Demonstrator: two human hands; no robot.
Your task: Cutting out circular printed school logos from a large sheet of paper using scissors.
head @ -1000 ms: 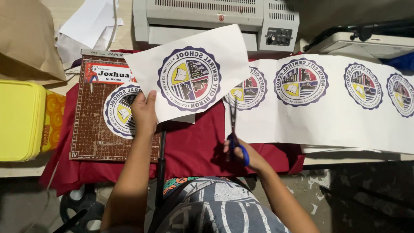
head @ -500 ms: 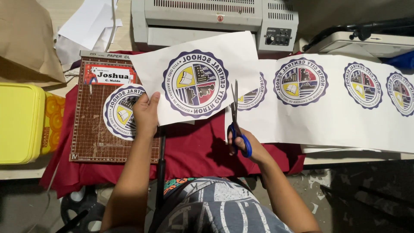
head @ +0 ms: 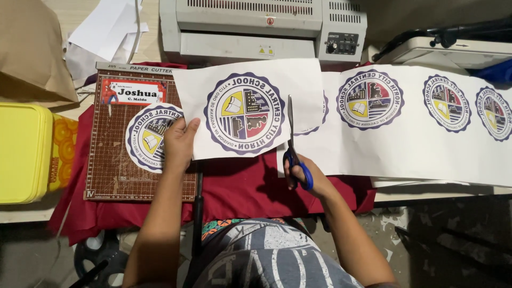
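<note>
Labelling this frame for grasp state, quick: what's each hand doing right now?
Left hand: closed on the left edge of the cut paper sheet with the round seal.
Right hand: fingers through the blue-handled scissors, holding them.

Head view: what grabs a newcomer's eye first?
The white sheet with a round multicoloured emblem, held up at centre by the left hand on its left edge. The right hand works blue-handled scissors at the sheet's right edge, blades pointing away from the person. Next, the long strip of matching emblems running to the right, and the bright yellow box at far left.
</note>
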